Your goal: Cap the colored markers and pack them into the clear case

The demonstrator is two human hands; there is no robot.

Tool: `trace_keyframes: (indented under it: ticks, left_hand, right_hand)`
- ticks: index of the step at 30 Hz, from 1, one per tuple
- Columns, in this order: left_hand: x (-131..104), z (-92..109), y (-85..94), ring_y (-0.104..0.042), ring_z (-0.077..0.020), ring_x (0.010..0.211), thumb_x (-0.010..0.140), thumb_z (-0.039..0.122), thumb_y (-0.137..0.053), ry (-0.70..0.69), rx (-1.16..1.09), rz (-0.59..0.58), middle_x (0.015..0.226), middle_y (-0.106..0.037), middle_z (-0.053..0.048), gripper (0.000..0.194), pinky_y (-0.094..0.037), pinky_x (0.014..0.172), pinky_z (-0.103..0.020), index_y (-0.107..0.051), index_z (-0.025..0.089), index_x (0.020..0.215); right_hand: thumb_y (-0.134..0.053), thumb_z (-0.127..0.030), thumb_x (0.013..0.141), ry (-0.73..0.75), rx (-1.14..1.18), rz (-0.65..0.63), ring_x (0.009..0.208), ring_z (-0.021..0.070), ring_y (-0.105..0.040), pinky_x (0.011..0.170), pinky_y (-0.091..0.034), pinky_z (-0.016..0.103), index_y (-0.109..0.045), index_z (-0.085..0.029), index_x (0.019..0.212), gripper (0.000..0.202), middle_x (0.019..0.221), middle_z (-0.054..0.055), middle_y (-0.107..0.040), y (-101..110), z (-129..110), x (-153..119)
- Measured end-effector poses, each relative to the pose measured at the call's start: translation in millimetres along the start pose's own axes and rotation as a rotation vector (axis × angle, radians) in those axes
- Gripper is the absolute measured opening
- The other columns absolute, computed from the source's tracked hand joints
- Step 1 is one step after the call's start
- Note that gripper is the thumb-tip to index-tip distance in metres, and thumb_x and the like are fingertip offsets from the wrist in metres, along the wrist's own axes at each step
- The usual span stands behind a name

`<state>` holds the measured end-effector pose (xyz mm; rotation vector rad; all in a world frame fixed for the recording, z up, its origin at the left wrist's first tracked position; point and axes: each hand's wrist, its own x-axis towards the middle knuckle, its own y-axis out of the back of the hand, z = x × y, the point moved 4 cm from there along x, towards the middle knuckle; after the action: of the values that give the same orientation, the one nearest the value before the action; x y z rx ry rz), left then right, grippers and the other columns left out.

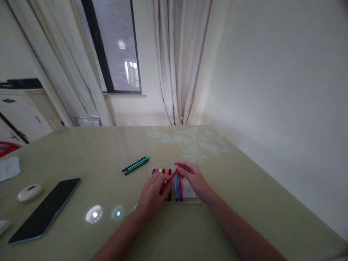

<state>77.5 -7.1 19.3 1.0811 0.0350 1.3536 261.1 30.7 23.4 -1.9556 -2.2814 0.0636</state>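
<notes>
Red is the colour of the pen [173, 176] I have between both hands, slanting over the open case [190, 202] on the table [174, 232]. From my camera, the left hand [153, 190] is nearly closed, its thumb and fingers around the pen's lower part, with the knuckles covering much of the row [169, 195] in the case's left compartment. My right hand [193, 175] is half curled above the right compartment, thumb and fingertips pinched at the pen's bright upper end. Whether that end is a cap being worked, or just a place to grip, I cannot tell at this size. Beneath, a light blue pen [176, 188] and a magenta pen [180, 189] lie side by side near the divider, a pale bare space to their right. Beyond my left hand, well apart from the case, a blue pen [134, 164], a green pen [138, 164] and a dark green pen [136, 168] lie close together. I judge the step in hand to be two-handed handling of the red pen, grip not yet given up by either side. As I read it, the next move calls for one hand to hold steady while the other shifts or frees its fingers, without knocking the pens below.
</notes>
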Motion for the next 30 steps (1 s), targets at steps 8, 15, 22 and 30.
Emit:
trace_keyframes:
  ticks: [8, 15, 22, 30]
  left_hand:
    - [-1, 8, -2.9, -0.064, -0.019, 0.104, 0.101, 0.021, -0.055, -0.125, -0.091, 0.003, 0.112, -0.066, -0.007, 0.021, -0.055, 0.09, -0.031, -0.065, 0.025, 0.118]
    - [-2, 6, -2.3, -0.064, -0.0183, 0.103, 0.101, 0.019, -0.054, -0.141, -0.082, 0.027, 0.112, -0.065, -0.007, 0.023, -0.055, 0.09, -0.03, -0.067, 0.024, 0.12]
    - [-7, 20, -8.8, -0.059, -0.0283, 0.124, 0.094, 0.039, -0.066, -0.225, 0.111, -0.265, 0.137, -0.062, -0.01, 0.06, -0.049, 0.106, -0.045, -0.046, 0.026, 0.149]
    - [-10, 20, -18.1, -0.055, -0.0293, 0.127, 0.093, 0.039, -0.069, -0.183, 0.237, -0.412, 0.142, -0.061, -0.008, 0.06, -0.045, 0.11, -0.049, -0.047, 0.025, 0.147]
  right_hand:
    - [-0.083, -0.035, 0.075, -0.044, 0.188, -0.006, 0.085, 0.0189, -0.071, 0.085, -0.053, 0.035, -0.074, -0.021, 0.109, 0.038, 0.09, 0.004, -0.077, 2, 2, 0]
    - [-0.083, -0.041, 0.077, -0.061, 0.169, -0.024, 0.086, 0.0199, -0.071, 0.087, -0.053, 0.037, -0.077, -0.02, 0.107, 0.037, 0.091, 0.007, -0.078, 0, 2, 1]
    - [-0.074, -0.045, 0.082, 0.049, -0.086, 0.134, 0.074, 0.0167, -0.064, 0.073, -0.05, 0.032, -0.077, -0.019, 0.114, 0.041, 0.081, 0.004, -0.074, 36, 2, 15]
    - [-0.067, -0.038, 0.087, -0.018, -0.393, -0.019, 0.071, 0.016, -0.063, 0.069, -0.05, 0.031, -0.076, -0.017, 0.118, 0.039, 0.085, 0.006, -0.075, 55, 20, 26]
